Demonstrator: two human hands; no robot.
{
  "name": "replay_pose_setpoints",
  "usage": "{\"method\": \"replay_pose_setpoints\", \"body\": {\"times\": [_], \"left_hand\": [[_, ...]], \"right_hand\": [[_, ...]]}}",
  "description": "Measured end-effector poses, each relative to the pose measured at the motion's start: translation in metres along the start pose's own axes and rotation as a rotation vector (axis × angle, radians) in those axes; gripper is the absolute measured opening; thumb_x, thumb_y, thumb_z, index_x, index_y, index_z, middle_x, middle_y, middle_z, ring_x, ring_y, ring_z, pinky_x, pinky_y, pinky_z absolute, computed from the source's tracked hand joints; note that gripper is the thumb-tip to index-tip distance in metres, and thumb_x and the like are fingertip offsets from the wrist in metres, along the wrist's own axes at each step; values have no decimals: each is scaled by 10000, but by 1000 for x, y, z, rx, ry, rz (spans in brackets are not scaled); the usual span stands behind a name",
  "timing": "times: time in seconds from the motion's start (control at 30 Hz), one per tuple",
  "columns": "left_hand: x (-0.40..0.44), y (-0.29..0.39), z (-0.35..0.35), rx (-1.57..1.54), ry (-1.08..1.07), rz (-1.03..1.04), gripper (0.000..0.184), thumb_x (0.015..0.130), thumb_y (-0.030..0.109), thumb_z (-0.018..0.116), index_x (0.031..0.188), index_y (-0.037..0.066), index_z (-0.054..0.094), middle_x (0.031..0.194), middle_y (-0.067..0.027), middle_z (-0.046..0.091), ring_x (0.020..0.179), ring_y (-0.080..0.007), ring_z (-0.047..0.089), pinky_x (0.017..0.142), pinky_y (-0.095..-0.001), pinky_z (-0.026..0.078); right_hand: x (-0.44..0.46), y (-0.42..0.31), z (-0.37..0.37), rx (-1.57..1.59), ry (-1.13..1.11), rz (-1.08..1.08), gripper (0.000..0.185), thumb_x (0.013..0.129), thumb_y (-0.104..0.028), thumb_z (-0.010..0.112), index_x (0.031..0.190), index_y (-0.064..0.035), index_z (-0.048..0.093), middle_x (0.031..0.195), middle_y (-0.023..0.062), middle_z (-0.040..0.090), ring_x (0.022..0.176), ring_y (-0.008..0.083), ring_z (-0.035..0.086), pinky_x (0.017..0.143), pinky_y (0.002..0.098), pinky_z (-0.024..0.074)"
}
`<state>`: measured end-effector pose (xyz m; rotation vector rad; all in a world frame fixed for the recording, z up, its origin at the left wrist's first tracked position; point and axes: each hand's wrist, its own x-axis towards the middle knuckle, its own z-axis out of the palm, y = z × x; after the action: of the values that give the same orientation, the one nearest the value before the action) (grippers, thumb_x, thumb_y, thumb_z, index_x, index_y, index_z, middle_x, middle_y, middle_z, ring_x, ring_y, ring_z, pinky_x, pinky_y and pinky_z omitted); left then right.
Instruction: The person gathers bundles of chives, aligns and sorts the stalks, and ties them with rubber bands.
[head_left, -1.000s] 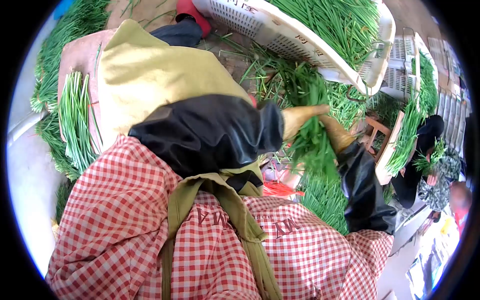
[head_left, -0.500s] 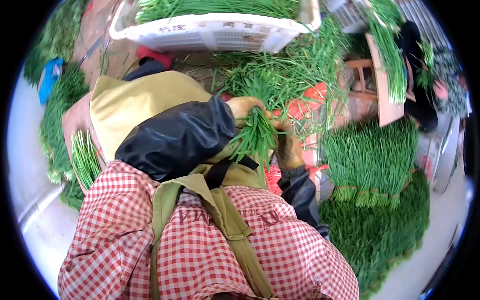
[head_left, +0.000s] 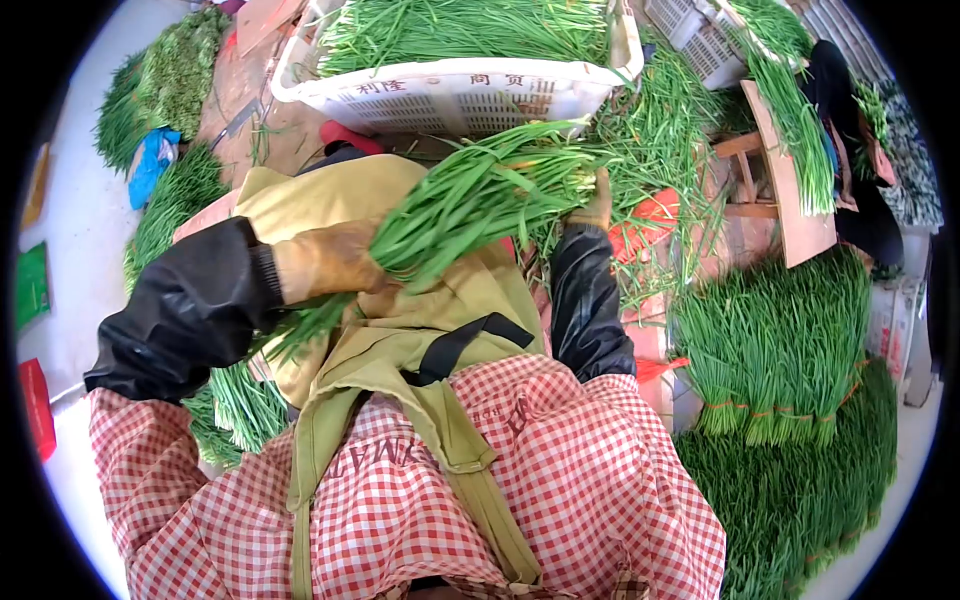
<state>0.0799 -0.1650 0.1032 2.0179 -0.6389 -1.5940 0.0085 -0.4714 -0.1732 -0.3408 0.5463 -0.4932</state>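
Note:
A bunch of green chives [head_left: 490,190] lies across in front of my chest, its leafy end to the left and its pale stem end to the right. My left hand [head_left: 335,260], in a tan glove, is closed around the leafy end. Some leaves also hang below that wrist. At the stem end, my right hand [head_left: 597,205] grips the bunch; its fingers are partly hidden behind the stems. Under the bunch spreads the olive-yellow apron [head_left: 470,290] over my lap.
A white crate [head_left: 470,95] full of chives stands ahead. Loose chives [head_left: 660,130] and a red bag [head_left: 645,225] lie right of centre. Tied bundles [head_left: 770,340] stand at the right, near a wooden board [head_left: 785,180] and another person [head_left: 860,150].
My left hand has swung left, and the chives now stretch lengthwise between both hands instead of hanging leaf-down. My right hand has risen to the stem end. The view has shifted slightly.

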Motion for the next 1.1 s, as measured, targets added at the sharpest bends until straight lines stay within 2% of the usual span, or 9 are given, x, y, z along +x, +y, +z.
{"method": "replay_pose_setpoints", "body": {"times": [0.13,0.27,0.37,0.43,0.57,0.73,0.93,1.03,1.1], "left_hand": [[-53,0,-25,-111,-25,-134,482,735,114,699,1196,71,567,835,-20,611,664,-84,566,568,-247,495],[-97,-3,-34,-241,-17,-253,502,728,115,704,1209,75,564,845,-15,611,665,-82,561,564,-243,491],[-115,-9,-41,-309,-10,-311,518,724,115,708,1218,78,561,852,-11,610,666,-81,558,561,-240,488],[-114,-25,-44,-264,0,-278,454,743,109,713,1172,57,576,843,-5,611,671,-74,545,568,-241,472],[-107,-14,-44,-47,10,-256,369,794,118,682,1142,38,589,881,-11,633,737,-91,560,633,-252,481],[-106,9,-50,238,-11,-207,360,858,136,626,1201,50,557,960,-42,655,835,-126,606,705,-267,516],[-99,21,-77,231,-26,-133,374,873,135,595,1233,58,528,994,-57,651,871,-144,610,728,-277,520],[-88,28,-89,253,-44,-92,380,881,135,579,1249,63,514,1012,-65,650,888,-153,612,740,-283,523],[-78,34,-97,273,-45,-56,385,887,135,569,1260,65,504,1023,-70,649,900,-159,613,747,-286,524]], "right_hand": [[35,-2,-11,-443,283,145,428,863,-397,558,1131,-65,585,1036,143,641,871,273,612,759,438,503],[84,-31,-129,-1426,444,-9,536,868,-437,537,1205,-22,575,1068,185,638,896,269,597,757,428,475],[2,-75,-25,-1435,412,85,592,837,-457,603,1232,-18,564,1137,196,613,961,244,576,839,372,461],[-29,-74,20,-1309,-14,-134,623,779,-420,690,1223,0,569,1156,192,611,1027,264,575,922,358,431],[-107,-54,154,-1744,-810,-629,815,638,-365,806,1281,23,490,1309,195,520,1211,329,488,1040,390,365],[-137,12,198,-1530,-1195,-768,392,741,-114,672,1123,-90,588,1148,111,614,1105,331,541,1024,473,349],[-133,16,170,-1343,-936,-871,340,760,8,597,1086,-87,600,1102,102,634,1068,311,570,997,489,388],[-109,0,132,-1363,-439,-784,175,935,-97,474,1009,-65,629,959,139,658,912,316,635,798,364,495],[-42,-8,56,-976,-133,-600,248,953,-217,504,968,0,623,855,73,645,756,181,575,718,321,466]]}}
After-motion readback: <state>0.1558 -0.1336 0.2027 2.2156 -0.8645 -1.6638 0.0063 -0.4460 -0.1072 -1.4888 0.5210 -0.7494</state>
